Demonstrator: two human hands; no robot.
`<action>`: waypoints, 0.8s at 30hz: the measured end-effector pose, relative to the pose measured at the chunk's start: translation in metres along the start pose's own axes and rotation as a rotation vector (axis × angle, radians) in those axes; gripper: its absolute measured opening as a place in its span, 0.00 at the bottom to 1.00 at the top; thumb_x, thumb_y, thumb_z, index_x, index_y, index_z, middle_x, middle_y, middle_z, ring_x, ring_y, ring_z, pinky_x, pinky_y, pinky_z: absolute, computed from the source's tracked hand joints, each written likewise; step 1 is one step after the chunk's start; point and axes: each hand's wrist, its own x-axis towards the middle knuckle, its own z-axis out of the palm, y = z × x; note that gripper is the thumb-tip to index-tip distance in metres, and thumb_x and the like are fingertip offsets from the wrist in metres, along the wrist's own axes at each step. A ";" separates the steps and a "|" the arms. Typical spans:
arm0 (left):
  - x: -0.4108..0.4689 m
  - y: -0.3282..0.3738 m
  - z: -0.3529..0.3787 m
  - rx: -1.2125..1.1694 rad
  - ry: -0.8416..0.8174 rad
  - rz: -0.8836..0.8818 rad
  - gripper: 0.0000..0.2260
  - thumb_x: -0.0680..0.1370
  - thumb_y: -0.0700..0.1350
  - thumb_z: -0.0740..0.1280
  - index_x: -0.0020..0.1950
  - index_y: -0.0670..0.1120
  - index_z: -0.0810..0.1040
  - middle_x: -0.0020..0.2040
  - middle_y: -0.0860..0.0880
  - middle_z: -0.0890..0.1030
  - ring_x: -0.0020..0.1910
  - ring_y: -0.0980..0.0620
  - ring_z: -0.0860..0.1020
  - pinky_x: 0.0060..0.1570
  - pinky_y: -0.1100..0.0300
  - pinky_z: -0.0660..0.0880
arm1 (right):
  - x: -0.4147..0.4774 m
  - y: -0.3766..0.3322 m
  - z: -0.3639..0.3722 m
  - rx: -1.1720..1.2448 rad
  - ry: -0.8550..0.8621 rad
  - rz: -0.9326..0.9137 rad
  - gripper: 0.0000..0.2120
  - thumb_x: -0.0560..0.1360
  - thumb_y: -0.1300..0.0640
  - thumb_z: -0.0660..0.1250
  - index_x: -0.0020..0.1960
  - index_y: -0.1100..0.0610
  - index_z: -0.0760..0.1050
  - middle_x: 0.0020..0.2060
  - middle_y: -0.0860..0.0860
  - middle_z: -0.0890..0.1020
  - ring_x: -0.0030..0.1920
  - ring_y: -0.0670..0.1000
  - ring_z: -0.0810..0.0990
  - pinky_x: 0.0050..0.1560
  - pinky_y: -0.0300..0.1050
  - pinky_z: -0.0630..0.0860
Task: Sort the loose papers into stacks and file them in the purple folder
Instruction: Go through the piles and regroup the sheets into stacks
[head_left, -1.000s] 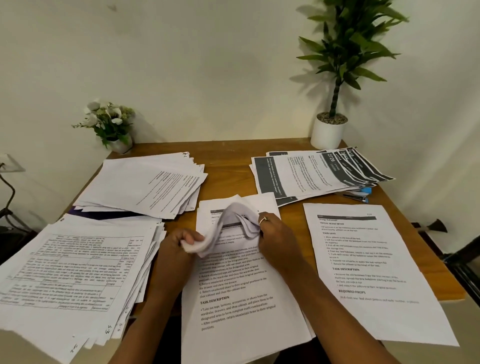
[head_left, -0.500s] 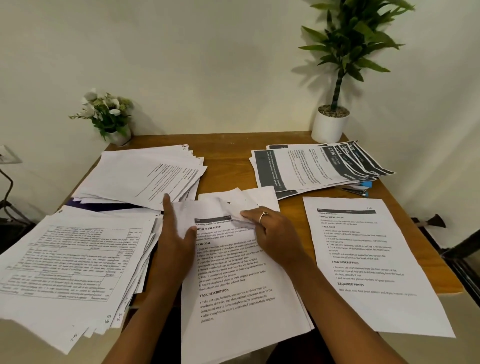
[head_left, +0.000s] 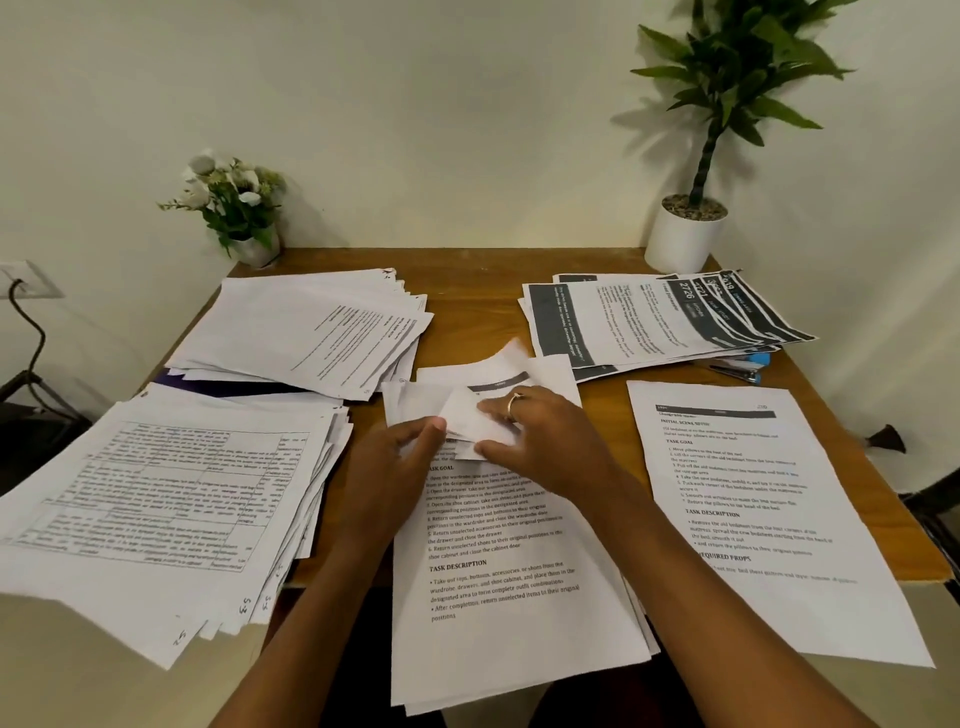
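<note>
Both hands met over the top end of the centre stack. The left hand had thumb and forefinger closed together on a small crumpled sheet; the right hand, a ring on one finger, lay with fingers pressed flat on the same sheet, pinning it to the pile. How firmly the left pinch gripped could not be judged.

The purple folder showed only as a dark strip, buried under the far-left pile and touching the tabled-forms stack.

Risks noted, as judgement:
- Pulling the creased sheet against the pinning hand could tear it.
- The centre stack and the tabled-forms stack overhung the near edge of the wooden desk; a nudge from a forearm could send sheets to the floor.
- Drawing the folder out from beneath could spill the far-left pile into its neighbour and undo the sorting.
- The banded sheets were fanned over a blue stapler and sat unevenly; the single sheet lay loose nearby.
</note>
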 end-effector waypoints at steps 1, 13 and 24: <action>0.001 -0.001 0.000 -0.005 0.002 0.003 0.06 0.82 0.52 0.66 0.48 0.60 0.82 0.40 0.68 0.82 0.40 0.65 0.82 0.33 0.71 0.75 | 0.003 -0.002 -0.001 -0.028 -0.011 0.002 0.25 0.76 0.43 0.71 0.71 0.52 0.77 0.65 0.50 0.81 0.62 0.51 0.78 0.58 0.42 0.75; 0.010 -0.018 0.003 0.071 0.000 -0.003 0.14 0.79 0.59 0.68 0.52 0.52 0.88 0.45 0.58 0.87 0.40 0.61 0.83 0.38 0.71 0.77 | -0.004 -0.039 0.017 -0.038 -0.068 -0.037 0.13 0.82 0.49 0.63 0.50 0.55 0.83 0.42 0.50 0.83 0.41 0.48 0.77 0.43 0.45 0.77; 0.012 -0.028 0.012 0.120 0.042 -0.056 0.08 0.79 0.48 0.72 0.58 0.51 0.85 0.51 0.60 0.82 0.45 0.65 0.80 0.48 0.69 0.77 | 0.006 0.071 -0.015 0.392 0.313 0.678 0.14 0.79 0.63 0.70 0.62 0.54 0.81 0.58 0.50 0.84 0.54 0.48 0.80 0.55 0.41 0.75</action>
